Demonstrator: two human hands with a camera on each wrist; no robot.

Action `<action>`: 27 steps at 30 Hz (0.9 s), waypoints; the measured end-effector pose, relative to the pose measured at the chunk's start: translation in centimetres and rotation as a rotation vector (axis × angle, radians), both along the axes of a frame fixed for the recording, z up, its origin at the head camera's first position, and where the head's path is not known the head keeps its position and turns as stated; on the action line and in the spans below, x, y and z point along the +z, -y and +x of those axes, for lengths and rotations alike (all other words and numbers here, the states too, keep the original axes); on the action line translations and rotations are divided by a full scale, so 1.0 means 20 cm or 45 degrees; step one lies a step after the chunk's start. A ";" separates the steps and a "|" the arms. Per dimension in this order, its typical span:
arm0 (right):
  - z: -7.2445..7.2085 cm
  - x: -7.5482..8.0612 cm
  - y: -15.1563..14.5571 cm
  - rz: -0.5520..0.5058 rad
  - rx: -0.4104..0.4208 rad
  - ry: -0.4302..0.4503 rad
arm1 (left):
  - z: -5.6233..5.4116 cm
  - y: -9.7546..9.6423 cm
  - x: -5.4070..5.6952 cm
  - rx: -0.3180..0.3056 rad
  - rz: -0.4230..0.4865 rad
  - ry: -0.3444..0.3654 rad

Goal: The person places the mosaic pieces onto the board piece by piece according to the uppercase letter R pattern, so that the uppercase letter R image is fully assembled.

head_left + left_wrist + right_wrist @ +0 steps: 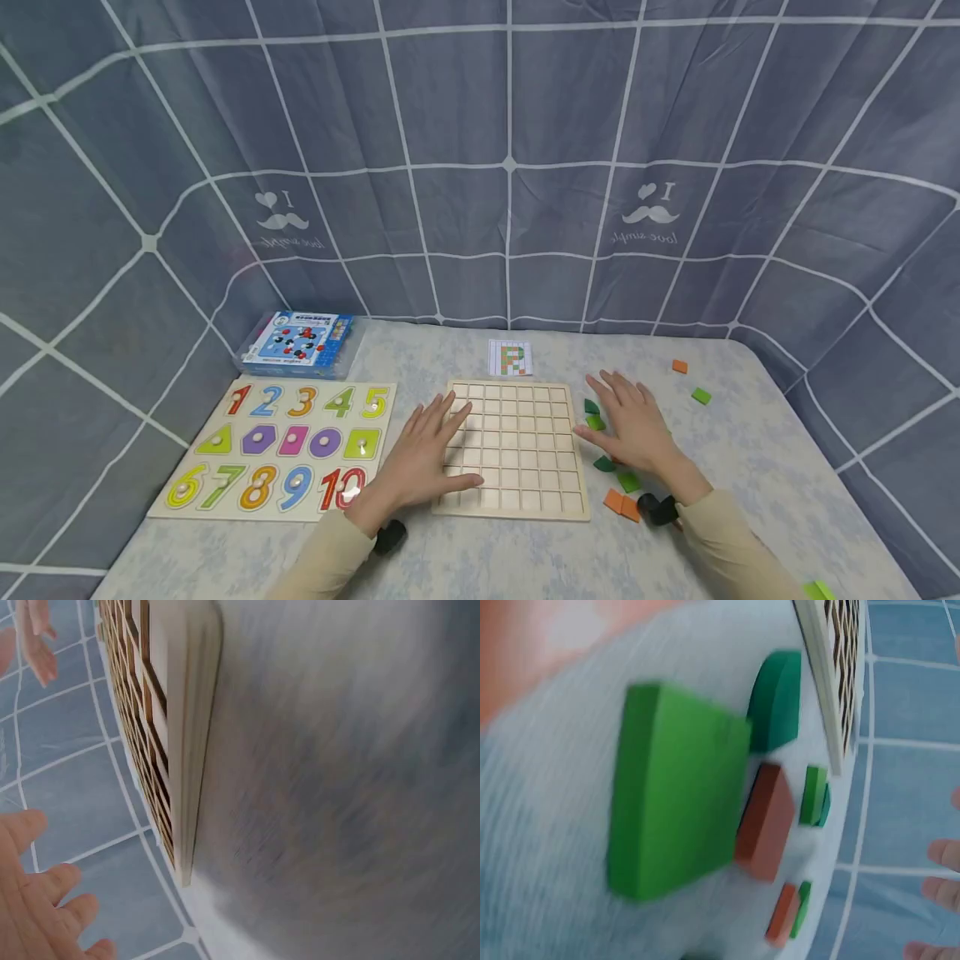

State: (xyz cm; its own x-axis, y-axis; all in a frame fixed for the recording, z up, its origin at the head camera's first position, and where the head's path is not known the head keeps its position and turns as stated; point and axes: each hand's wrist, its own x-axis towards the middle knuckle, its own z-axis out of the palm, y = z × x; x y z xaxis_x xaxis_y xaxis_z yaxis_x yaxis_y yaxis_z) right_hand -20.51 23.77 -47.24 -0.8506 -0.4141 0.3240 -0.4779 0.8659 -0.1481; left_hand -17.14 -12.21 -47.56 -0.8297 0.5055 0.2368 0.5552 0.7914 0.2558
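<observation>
L hand (422, 457) is spread over left side of grid board (519, 457), R hand (633, 427) spread over loose tiles (682, 795) just right of it; can't tell re contact. Board's prob. light, stiff wood: grip opp. rims; tiles look hard, pinch sides.

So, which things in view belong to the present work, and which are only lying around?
Likely in use:
pale wooden grid board
small patterned white card
orange square tiles
bright green tiles
dark green curved tiles

Seemingly lying about:
white number puzzle board
flat blue-and-white box
</observation>
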 end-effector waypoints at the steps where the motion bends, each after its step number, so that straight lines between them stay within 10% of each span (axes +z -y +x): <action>1: 0.00 0.00 -0.01 -0.015 -0.010 -0.007 | 0.01 0.00 0.00 0.007 0.017 0.024; 14: -0.02 -0.04 -0.13 -0.146 -0.099 -0.094 | 0.10 0.03 -0.05 0.145 0.308 0.447; 27: 0.01 -0.09 -0.20 -0.164 -0.159 -0.103 | 0.13 0.02 -0.09 0.150 0.376 0.547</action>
State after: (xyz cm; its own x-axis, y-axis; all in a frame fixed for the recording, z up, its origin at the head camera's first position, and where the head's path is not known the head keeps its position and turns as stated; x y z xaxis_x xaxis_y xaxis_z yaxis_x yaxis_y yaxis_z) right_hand -20.35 27.83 -48.97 -0.8618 -0.2580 0.4368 -0.3830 0.8955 -0.2267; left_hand -14.61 -12.66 -49.29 -0.9305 0.3659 -0.0185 0.2629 0.7019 0.6620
